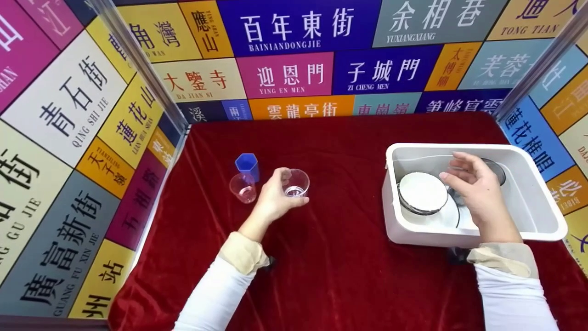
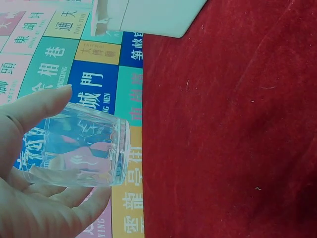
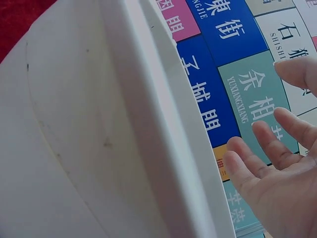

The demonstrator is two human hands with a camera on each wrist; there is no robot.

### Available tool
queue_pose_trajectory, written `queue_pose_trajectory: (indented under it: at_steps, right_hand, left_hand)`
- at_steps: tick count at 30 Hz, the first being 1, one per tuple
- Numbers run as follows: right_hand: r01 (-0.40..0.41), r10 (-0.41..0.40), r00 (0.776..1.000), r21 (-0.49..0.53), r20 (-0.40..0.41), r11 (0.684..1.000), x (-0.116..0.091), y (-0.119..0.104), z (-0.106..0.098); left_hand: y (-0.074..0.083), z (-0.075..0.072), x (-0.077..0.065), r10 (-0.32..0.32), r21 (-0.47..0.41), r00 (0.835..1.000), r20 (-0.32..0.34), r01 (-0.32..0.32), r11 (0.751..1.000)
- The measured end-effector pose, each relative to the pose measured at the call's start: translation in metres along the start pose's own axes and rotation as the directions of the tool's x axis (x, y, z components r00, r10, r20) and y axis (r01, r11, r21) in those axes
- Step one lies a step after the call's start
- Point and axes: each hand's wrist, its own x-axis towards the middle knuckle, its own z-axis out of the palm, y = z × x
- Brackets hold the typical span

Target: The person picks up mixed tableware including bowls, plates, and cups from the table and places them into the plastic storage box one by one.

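My left hand [image 1: 272,198] grips a clear cup [image 1: 301,180] between thumb and fingers. In the left wrist view the cup [image 2: 81,148] lies sideways in the picture, its thick base pointing toward the red cloth. Left of that hand stand a blue hexagonal cup [image 1: 248,164] and a clear pinkish cup [image 1: 242,187], close together. My right hand [image 1: 480,195] hovers over a white plastic bin [image 1: 399,234] with loosely bent fingers, holding nothing. Inside the bin are a white dark-rimmed bowl [image 1: 422,192], a white plate [image 1: 452,215] below it, and a dark round item [image 1: 495,171] partly hidden by the hand.
A wrinkled red cloth [image 1: 340,257] covers the table. Panels with printed street signs [image 1: 294,27] stand along the back and both sides. Metal posts rise at the back corners. The bin's tall wall [image 3: 99,124] fills much of the right wrist view.
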Motion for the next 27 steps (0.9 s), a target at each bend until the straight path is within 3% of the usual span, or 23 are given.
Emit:
queue_pose_trajectory:
  at_steps: [10, 18, 27]
  right_hand:
    - [-0.001, 0.002, 1.000, -0.057, 0.025, 0.998, -0.001, 0.000, 0.006]
    - [-0.005, 0.005, 0.997, 0.001, 0.075, 1.000, -0.001, 0.002, 0.014]
    - [-0.032, 0.035, 0.994, -0.033, 0.099, 0.999, -0.001, 0.000, 0.022]
  left_hand:
    - [0.013, 0.008, 0.006, 0.007, 0.088, 0.999, 0.041, -0.011, 0.996]
    - [0.025, 0.017, 0.007, 0.035, 0.076, 0.997, 0.072, -0.041, 0.996]
    - [0.037, 0.029, 0.009, 0.063, 0.084, 0.993, 0.105, -0.072, 0.994]
